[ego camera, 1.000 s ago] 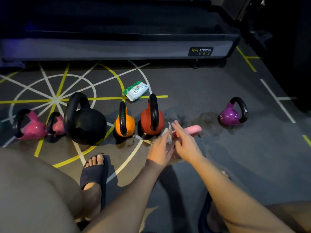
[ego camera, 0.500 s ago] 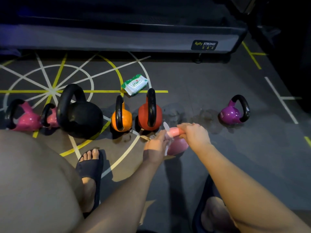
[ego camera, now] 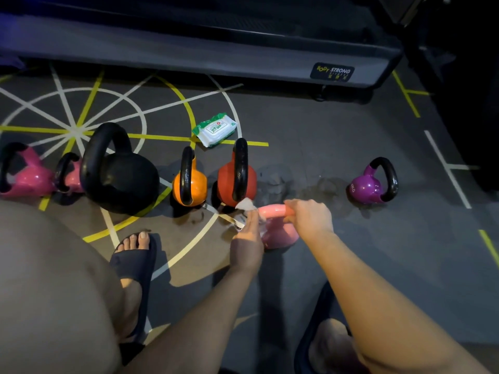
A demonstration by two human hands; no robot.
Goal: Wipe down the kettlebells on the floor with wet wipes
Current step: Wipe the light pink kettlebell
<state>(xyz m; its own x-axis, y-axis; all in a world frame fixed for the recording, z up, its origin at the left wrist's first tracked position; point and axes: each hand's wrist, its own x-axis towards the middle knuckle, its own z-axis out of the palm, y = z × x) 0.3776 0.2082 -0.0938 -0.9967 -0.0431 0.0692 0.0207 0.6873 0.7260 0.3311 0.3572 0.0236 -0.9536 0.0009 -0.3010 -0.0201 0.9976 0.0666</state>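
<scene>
Kettlebells on the floor (ego camera: 351, 265): how many do you count?

— Seven. Two magenta ones, the outer magenta kettlebell (ego camera: 29, 179) and the inner magenta kettlebell (ego camera: 73, 176), sit toward the floor's left edge. After them in the row come the big black kettlebell (ego camera: 124, 179), the orange kettlebell (ego camera: 194, 184) and the red kettlebell (ego camera: 229, 179). The purple kettlebell (ego camera: 367, 187) stands well apart toward the right edge.

And the seventh?

— The pale pink kettlebell (ego camera: 280, 233), just in front of the red one. It is glossy, and its handle is the same pink as its body, while the others have black handles.

Hands?

— The right hand (ego camera: 310, 218) has its fingers curled round the handle's right end. The left hand (ego camera: 247, 238) pinches one white wet wipe (ego camera: 244, 204) against the handle's left end.

Anything else about?

— One wipe pack (ego camera: 216, 129), white and green, lies flat behind the orange and red ones. A dark machine base (ego camera: 216, 55) runs along the far edge. Damp patches (ego camera: 278, 182) darken the floor between red and purple. A foot in a dark sandal (ego camera: 135, 263) is planted near the black one. A bare knee hides the near left corner.
</scene>
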